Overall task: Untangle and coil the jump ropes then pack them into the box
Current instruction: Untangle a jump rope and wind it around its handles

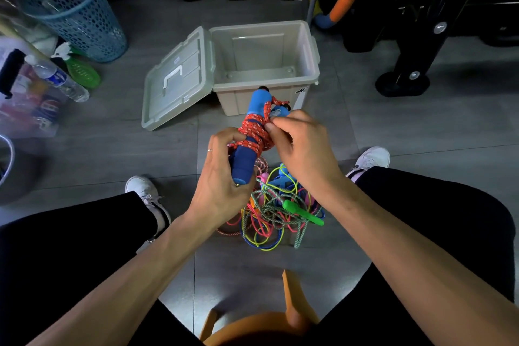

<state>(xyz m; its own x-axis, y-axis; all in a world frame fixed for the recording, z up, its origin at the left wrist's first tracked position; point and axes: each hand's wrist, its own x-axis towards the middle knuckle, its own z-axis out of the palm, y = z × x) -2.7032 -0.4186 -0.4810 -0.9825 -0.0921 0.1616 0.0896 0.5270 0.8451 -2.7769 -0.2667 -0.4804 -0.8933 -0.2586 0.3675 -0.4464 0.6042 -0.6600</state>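
The left hand (pixel 222 168) curls its fingers and thumb around the lower end of the blue handles (pixel 252 132), holding them tilted above the floor. A red rope (pixel 254 132) is wound around the handles. The right hand (pixel 297 146) pinches that rope between thumb and forefinger at the winding's upper edge, its other fingers bent. Beyond the hands sits the box (pixel 309 64), open, its lid (pixel 174 78) leaning beside it. Under the hands lies a tangle (pixel 278 216) of coloured ropes.
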